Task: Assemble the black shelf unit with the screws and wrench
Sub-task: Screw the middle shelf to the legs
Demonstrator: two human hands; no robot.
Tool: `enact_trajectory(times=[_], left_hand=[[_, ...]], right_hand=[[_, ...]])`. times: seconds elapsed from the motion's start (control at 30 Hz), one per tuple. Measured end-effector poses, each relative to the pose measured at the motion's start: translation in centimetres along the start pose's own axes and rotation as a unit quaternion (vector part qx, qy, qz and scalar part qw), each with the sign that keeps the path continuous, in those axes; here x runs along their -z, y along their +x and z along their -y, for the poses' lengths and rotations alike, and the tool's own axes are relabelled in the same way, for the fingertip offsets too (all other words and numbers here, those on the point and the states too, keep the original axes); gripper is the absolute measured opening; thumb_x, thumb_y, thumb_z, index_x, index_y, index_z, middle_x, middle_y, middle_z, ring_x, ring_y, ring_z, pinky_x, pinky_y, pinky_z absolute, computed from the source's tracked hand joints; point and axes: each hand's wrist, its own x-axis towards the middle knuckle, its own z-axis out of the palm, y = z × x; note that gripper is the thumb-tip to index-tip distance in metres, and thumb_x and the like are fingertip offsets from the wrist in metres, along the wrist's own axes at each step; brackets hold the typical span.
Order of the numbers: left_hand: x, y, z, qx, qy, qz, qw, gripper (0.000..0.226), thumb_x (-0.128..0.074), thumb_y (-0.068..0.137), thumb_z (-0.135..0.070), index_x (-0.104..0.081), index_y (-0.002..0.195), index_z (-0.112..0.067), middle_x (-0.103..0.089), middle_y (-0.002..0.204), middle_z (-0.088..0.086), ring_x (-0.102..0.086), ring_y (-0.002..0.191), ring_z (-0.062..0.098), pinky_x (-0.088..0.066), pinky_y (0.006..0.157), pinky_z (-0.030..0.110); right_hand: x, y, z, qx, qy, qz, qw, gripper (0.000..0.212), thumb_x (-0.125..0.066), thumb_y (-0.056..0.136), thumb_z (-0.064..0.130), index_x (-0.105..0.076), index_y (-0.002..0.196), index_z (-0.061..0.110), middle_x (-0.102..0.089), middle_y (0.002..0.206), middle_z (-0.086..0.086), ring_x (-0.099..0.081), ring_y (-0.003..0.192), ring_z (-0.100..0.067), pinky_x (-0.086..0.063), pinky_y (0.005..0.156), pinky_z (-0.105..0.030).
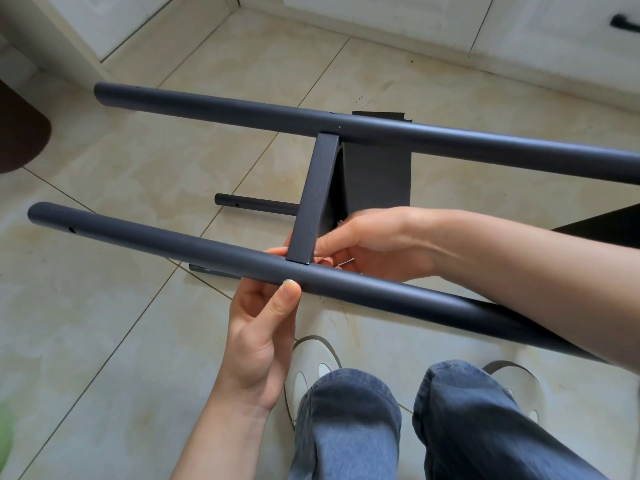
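We see the left hand (258, 336) gripping the near tube (166, 244) of the black shelf frame, held above the tiled floor (104, 323), while the right hand (367, 244) pinches a small metal wrench (344, 262) (partly hidden) beside the crossbar (313, 202).

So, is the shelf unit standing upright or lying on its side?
On its side: the near tube and far tube run level above the floor tiles.

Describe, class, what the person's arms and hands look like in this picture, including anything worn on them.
Both the left hand and the right hand are bare, with no gloves. No rings, watch or bracelet show on either. Both forearms are uncovered as far as the frame shows, so no sleeves are visible. The fingernails that show are short and look unpainted.
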Motion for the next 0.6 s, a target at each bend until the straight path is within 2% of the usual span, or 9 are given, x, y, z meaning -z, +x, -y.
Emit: enact_trajectory(times=[0.13, 0.2, 0.27, 0.37, 0.43, 0.5, 0.6], left_hand=[[-0.06, -0.01, -0.12, 0.002, -0.001, 0.006, 1.000, 0.046, -0.094, 0.060, -0.035, -0.077, 0.101, -0.025, -0.074, 0.105, 0.008, -0.070, 0.102, 0.025, -0.055, 0.088, 0.029], [0.05, 0.00, -0.18, 0.001, 0.002, 0.012, 1.000, 0.044, -0.094, 0.061, -0.035, -0.077, 0.100, -0.026, -0.075, 0.104, 0.007, -0.071, 0.101, 0.024, -0.056, 0.087, 0.028], [0.13, 0.01, -0.19, 0.000, 0.006, 0.013, 1.000, 0.044, -0.094, 0.060, -0.036, -0.077, 0.100, -0.026, -0.075, 0.105, 0.007, -0.071, 0.101, 0.024, -0.055, 0.088, 0.028], [0.34, 0.07, -0.04, 0.002, 0.005, 0.004, 1.000, 0.048, -0.096, 0.057, -0.037, -0.077, 0.099, -0.026, -0.074, 0.106, 0.008, -0.068, 0.104, 0.028, -0.055, 0.090, 0.031], [0.36, 0.10, 0.03, 0.000, 0.008, 0.008, 1.000, 0.046, -0.095, 0.058, -0.038, -0.077, 0.099, -0.026, -0.074, 0.107, 0.008, -0.068, 0.104, 0.028, -0.055, 0.091, 0.032], [0.27, 0.13, 0.03, -0.002, 0.005, 0.014, 1.000, 0.044, -0.094, 0.060, -0.037, -0.077, 0.100, -0.026, -0.074, 0.106, 0.007, -0.070, 0.102, 0.024, -0.055, 0.089, 0.030], [0.19, 0.21, 0.03, -0.007, 0.005, 0.015, 1.000, 0.043, -0.093, 0.062, -0.036, -0.077, 0.100, -0.026, -0.074, 0.106, 0.006, -0.070, 0.103, 0.024, -0.055, 0.089, 0.029]], right_hand=[[0.00, 0.21, 0.16, 0.000, -0.021, -0.017, 1.000, 0.041, -0.057, 0.099, 0.023, -0.058, 0.131, -0.002, -0.058, 0.080, -0.005, -0.054, 0.070, -0.014, -0.050, 0.065, -0.024], [0.11, 0.26, 0.14, 0.003, -0.023, -0.022, 0.999, 0.040, -0.059, 0.098, 0.024, -0.060, 0.129, -0.003, -0.058, 0.075, -0.003, -0.054, 0.067, -0.013, -0.049, 0.064, -0.024], [0.32, 0.17, 0.01, 0.005, -0.009, -0.012, 1.000, 0.041, -0.060, 0.097, 0.024, -0.060, 0.129, -0.002, -0.058, 0.077, -0.003, -0.054, 0.073, -0.014, -0.049, 0.070, -0.025], [0.54, 0.03, -0.20, 0.005, 0.000, 0.011, 1.000, 0.043, -0.060, 0.095, 0.023, -0.059, 0.131, 0.000, -0.056, 0.097, -0.010, -0.050, 0.091, -0.020, -0.045, 0.085, -0.031], [0.47, 0.04, -0.20, 0.004, 0.000, 0.015, 1.000, 0.037, -0.059, 0.095, 0.023, -0.062, 0.126, 0.003, -0.053, 0.101, -0.011, -0.049, 0.093, -0.021, -0.045, 0.085, -0.031], [0.36, 0.09, -0.13, 0.001, 0.000, 0.016, 1.000, 0.035, -0.057, 0.096, 0.022, -0.062, 0.125, 0.002, -0.055, 0.100, -0.012, -0.050, 0.092, -0.022, -0.046, 0.084, -0.031], [0.26, 0.16, 0.08, 0.000, -0.017, 0.003, 1.000, 0.030, -0.055, 0.098, 0.021, -0.064, 0.118, 0.001, -0.061, 0.085, -0.009, -0.056, 0.080, -0.019, -0.047, 0.080, -0.031]])
